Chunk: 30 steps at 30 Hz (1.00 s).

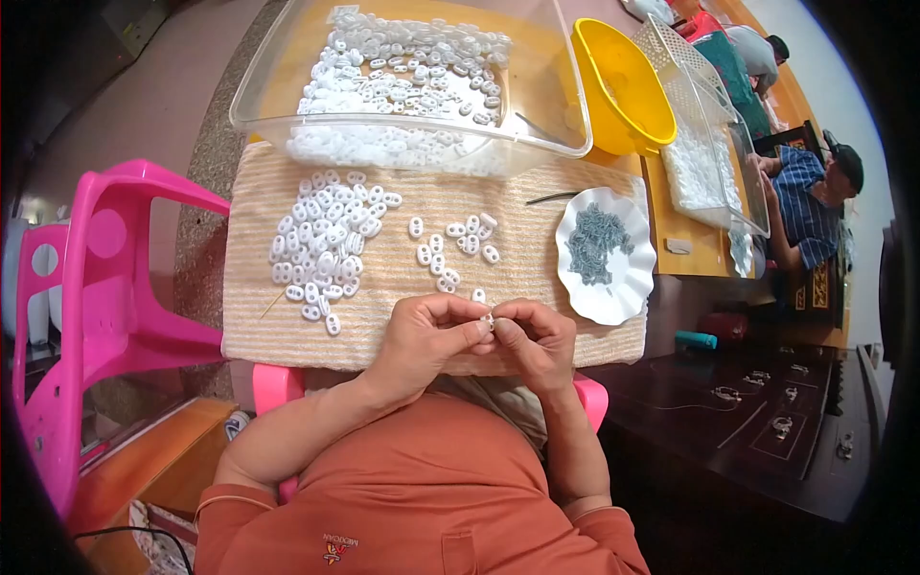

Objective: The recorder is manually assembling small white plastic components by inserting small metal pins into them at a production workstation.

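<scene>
Seen from above, a person in an orange-red shirt (422, 479) works at a table covered by a striped cloth (517, 273). The left hand (422, 335) and right hand (540, 347) meet near the cloth's front edge, thumbs and forefingers clamped on a small whitish piece (490, 322) between them; its details are mostly hidden by the fingertips. Beyond the left hand lies a pile of white two-holed oval pieces (321, 235), with a looser scatter (470, 240) near the middle. Beyond the right hand, a white scalloped plate (613, 305) holds small grey-blue pieces (596, 240). A clear plastic bin (537, 139) of white ovals stands behind, beside a yellow basin (613, 86).
</scene>
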Each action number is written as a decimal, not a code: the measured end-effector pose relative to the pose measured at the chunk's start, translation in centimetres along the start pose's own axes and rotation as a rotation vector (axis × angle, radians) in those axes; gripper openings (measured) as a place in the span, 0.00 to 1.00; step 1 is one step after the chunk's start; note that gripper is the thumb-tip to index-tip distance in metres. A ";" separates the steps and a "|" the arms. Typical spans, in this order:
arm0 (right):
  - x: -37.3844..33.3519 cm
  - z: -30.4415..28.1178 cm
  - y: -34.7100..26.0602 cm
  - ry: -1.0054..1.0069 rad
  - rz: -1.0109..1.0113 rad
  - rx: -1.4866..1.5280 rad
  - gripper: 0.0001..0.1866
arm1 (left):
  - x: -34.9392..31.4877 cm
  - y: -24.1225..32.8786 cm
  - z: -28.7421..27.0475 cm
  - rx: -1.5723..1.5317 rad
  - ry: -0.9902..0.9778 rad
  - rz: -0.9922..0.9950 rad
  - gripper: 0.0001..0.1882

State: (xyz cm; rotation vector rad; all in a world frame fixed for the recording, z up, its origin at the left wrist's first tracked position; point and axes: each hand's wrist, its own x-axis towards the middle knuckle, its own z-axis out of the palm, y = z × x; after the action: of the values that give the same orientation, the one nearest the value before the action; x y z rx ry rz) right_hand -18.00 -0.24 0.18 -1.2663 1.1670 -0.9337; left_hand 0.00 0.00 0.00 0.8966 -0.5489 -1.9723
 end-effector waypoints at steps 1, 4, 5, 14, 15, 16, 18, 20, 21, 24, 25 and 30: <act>0.0 0.0 0.0 -0.005 0.002 0.005 0.05 | 0.0 0.1 0.1 0.012 0.000 0.002 0.09; 0.2 0.0 0.1 -0.014 0.011 0.029 0.05 | 0.0 0.2 0.0 0.032 -0.006 0.008 0.08; 0.2 0.0 0.2 -0.019 0.020 0.047 0.05 | 0.1 0.2 -0.1 0.038 -0.009 0.011 0.08; 0.1 -0.3 0.0 -0.027 0.049 0.107 0.06 | 0.0 -0.3 0.1 -0.013 0.009 0.025 0.08; 0.1 -0.3 0.0 -0.026 0.046 0.105 0.06 | 0.0 -0.2 0.1 -0.013 0.007 0.027 0.08; 0.1 -0.3 0.1 -0.021 0.040 0.083 0.06 | -0.1 -0.2 0.2 -0.010 0.002 0.034 0.08; 0.1 -0.4 -0.1 -0.015 0.030 0.060 0.06 | -0.1 0.0 0.2 -0.007 -0.004 0.043 0.08; 0.1 -0.6 -0.5 -0.003 0.026 0.072 0.06 | -0.1 0.1 0.2 -0.009 0.019 0.054 0.08; 0.2 -0.7 -0.6 -0.001 0.022 0.071 0.06 | -0.1 0.2 0.3 -0.007 0.016 0.056 0.08; 1.0 -0.8 -1.1 0.071 -0.004 -0.035 0.06 | 0.0 0.7 0.1 -0.020 0.065 0.085 0.08; 1.5 -0.7 -1.5 0.088 -0.088 -0.241 0.06 | 0.0 0.8 0.0 -0.046 0.090 0.103 0.08; 4.1 -0.2 -2.3 0.108 -0.293 -0.669 0.07 | 0.0 1.2 -0.2 -0.112 0.139 0.145 0.08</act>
State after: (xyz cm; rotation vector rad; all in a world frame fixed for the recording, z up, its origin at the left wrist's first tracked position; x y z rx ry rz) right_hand -17.15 -4.55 1.96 -1.9823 1.4708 -0.8540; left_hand 0.81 -0.58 0.66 0.8909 -0.4079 -1.7770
